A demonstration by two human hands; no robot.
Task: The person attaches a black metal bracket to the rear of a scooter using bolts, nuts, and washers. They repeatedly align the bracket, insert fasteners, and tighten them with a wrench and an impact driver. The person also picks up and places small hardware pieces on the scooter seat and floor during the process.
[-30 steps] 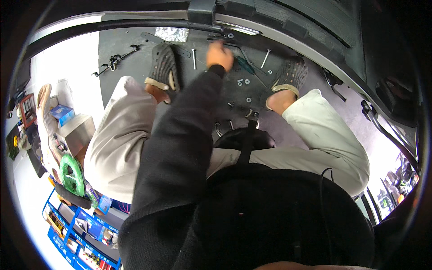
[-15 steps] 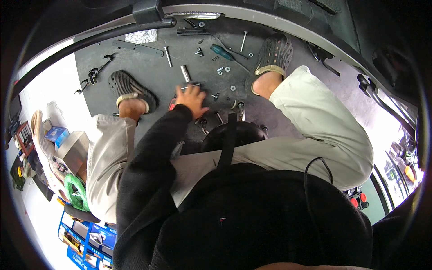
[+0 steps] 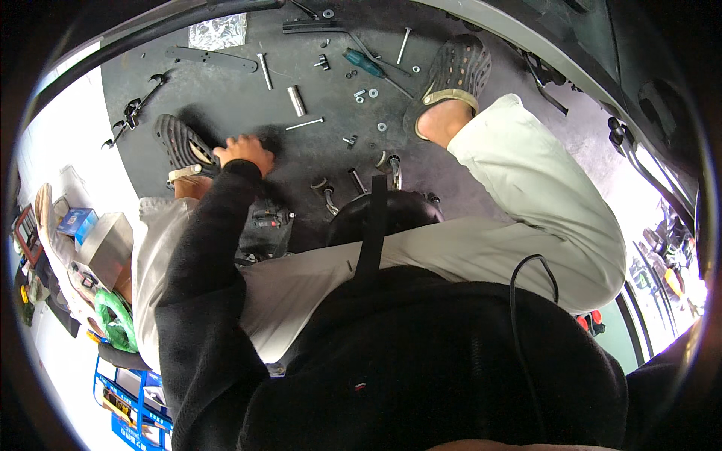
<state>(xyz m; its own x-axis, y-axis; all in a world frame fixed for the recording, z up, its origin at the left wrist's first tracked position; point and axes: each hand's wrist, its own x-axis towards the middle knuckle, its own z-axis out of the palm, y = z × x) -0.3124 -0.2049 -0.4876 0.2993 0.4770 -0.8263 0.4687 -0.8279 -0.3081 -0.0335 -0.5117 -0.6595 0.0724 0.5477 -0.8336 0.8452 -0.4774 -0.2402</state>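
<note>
Beside the dark clog (image 3: 180,143) on my left foot is my left hand (image 3: 247,155), low over the dark floor mat (image 3: 218,94). Its fingers are curled in, and whatever they hold, if anything, is hidden under the hand. A long thin bolt (image 3: 304,123) and a short metal sleeve (image 3: 296,101) lie to its right and farther off. Below my forearm sits a small black tool (image 3: 271,218) with a reddish marking, partly in shadow. My right hand is out of the picture; only a dark sleeve (image 3: 669,376) shows at the lower right.
A teal-handled screwdriver (image 3: 364,63), a flat metal bar (image 3: 210,59), another long bolt (image 3: 265,72) and several washers lie about. A clear bag of small parts (image 3: 218,31) is at the far edge. Between my legs stands a black round seat (image 3: 385,222) with casters.
My left hand has moved left toward the clog, and its fingers have gone from spread to curled. The thin bolt and the small black tool now show. The view has shifted slightly.
</note>
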